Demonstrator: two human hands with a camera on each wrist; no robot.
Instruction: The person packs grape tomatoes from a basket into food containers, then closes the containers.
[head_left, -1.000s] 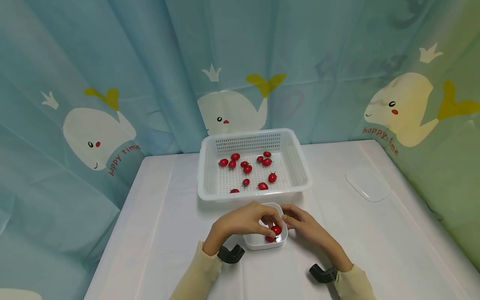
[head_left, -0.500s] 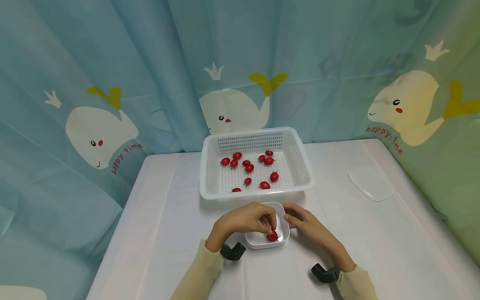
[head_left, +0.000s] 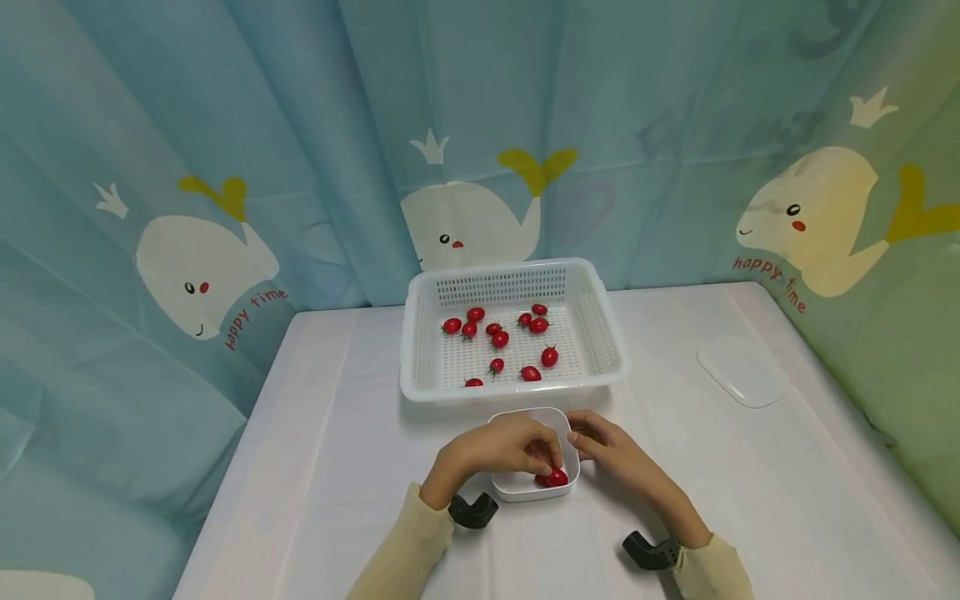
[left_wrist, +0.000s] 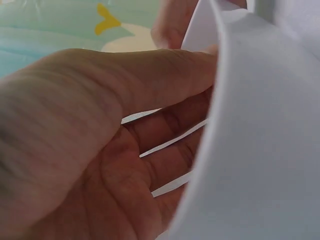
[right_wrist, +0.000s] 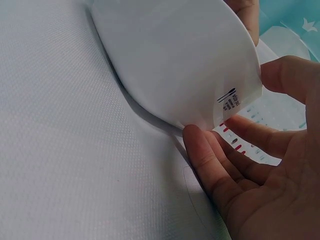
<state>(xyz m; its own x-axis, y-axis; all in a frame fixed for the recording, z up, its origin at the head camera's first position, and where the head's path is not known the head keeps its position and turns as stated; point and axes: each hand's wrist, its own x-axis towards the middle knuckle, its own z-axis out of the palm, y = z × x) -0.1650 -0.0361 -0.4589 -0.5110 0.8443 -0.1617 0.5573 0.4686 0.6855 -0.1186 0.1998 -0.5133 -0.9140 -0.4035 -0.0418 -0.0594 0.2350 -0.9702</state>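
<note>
A small white box point(head_left: 525, 493) with rounded corners stands on the table, and red cherry tomatoes point(head_left: 557, 477) lie at its right side inside. My left hand point(head_left: 502, 447) reaches over its left wall, thumb and fingertips pinching at a tomato there. In the left wrist view the box wall hides the tips of my left hand point(left_wrist: 125, 130). My right hand point(head_left: 611, 450) holds the box's right side. In the right wrist view, the thumb of my right hand point(right_wrist: 265, 175) is at the rim and its fingers curl along the outer wall near a printed label.
Just behind the box is a white perforated basket point(head_left: 416, 358) with several cherry tomatoes point(head_left: 500, 339) spread on its bottom. A clear lid point(head_left: 742, 372) lies flat at the right of the white table point(head_left: 337, 500). A whale-print curtain point(head_left: 322, 167) hangs behind.
My left hand has shifted slightly within the box, around the tomatoes at its right side. My right hand keeps its place on the box. The head view has moved slightly.
</note>
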